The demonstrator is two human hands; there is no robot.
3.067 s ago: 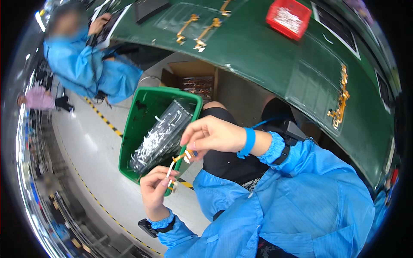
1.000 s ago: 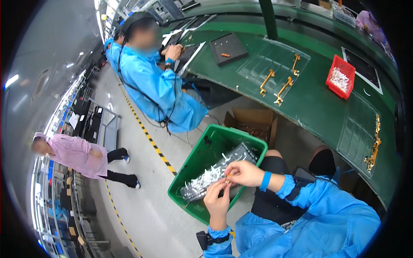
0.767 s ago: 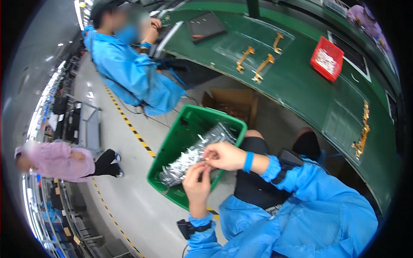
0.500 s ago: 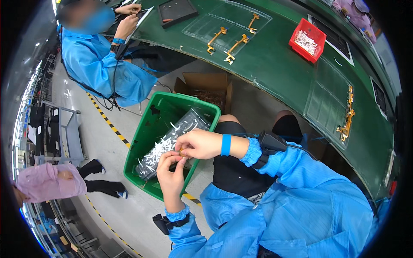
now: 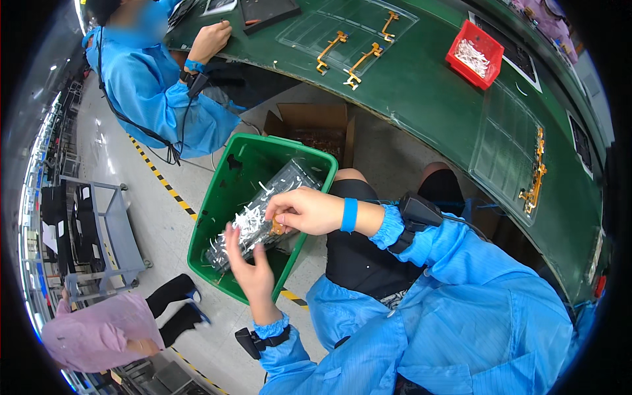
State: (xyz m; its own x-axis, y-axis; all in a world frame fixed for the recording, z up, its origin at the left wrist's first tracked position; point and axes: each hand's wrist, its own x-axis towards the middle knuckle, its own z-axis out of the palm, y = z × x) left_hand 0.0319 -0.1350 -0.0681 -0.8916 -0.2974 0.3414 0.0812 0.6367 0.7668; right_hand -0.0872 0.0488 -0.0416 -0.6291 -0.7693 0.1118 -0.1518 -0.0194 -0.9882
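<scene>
Over a green bin [image 5: 201, 234], my right hand [image 5: 304, 210] pinches a small orange flex cable [image 5: 277, 228] between thumb and fingers. Part of the cable is hidden behind the fingers. My left hand [image 5: 253, 271] is open beside it, thumb and fingers spread, with nothing in it. Beneath both hands, a clear-grey plastic tray [image 5: 289, 178] lies tilted inside the bin. Many white strips [image 5: 249, 222] are scattered over the tray.
On the green table [image 5: 408, 99] are orange flex cables [image 5: 364, 62] on clear trays and a red box [image 5: 454, 62] of white strips. A cardboard box [image 5: 316, 117] stands behind the bin. A co-worker in blue [image 5: 145, 85] sits at left; a person in pink [image 5: 105, 332] walks nearby.
My left hand has let go of the cable and opened, moving slightly left. My right hand keeps hold of it. The co-worker's arm shifted, and the person in pink moved nearer.
</scene>
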